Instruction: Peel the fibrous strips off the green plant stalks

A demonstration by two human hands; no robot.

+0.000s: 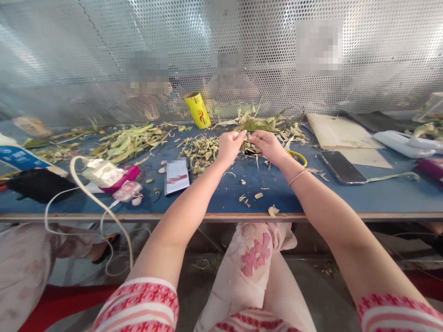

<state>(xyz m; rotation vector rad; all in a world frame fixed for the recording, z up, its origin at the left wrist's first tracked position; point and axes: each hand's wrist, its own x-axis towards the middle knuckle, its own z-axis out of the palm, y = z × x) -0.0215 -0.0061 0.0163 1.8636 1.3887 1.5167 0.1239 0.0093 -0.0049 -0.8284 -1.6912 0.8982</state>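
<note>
Nearest the camera: a raised knee in pale pink fabric with a pink flower print [254, 256], below the table edge, with red-striped sleeves at the frame bottom. Both forearms reach forward over the blue table [221, 196]. A thin bracelet [298, 176] sits on the right wrist. Loose bits of husk lie on the bare table between the arms. Left hand [230, 146] and right hand [268, 146] meet just beyond mid-table, fingers curled closed, fingertips pinching a small pale-green plant piece [248, 137] between them; it is too small to tell exactly what it is. The piece is held just above a heap of dried leaf trimmings [200, 151], which lies under and left of the hands. Left of that: a small white card [176, 175], a pink pouch [125, 175], a white cable [90, 196]. Right of the hands: a yellow loop [299, 157], then a dark phone [342, 167] lying flat, near cardboard sheets [337, 132]. Further back: green stalk piles [128, 143], a tilted yellow roll [197, 109], then the perforated metal screen [221, 50].
</note>
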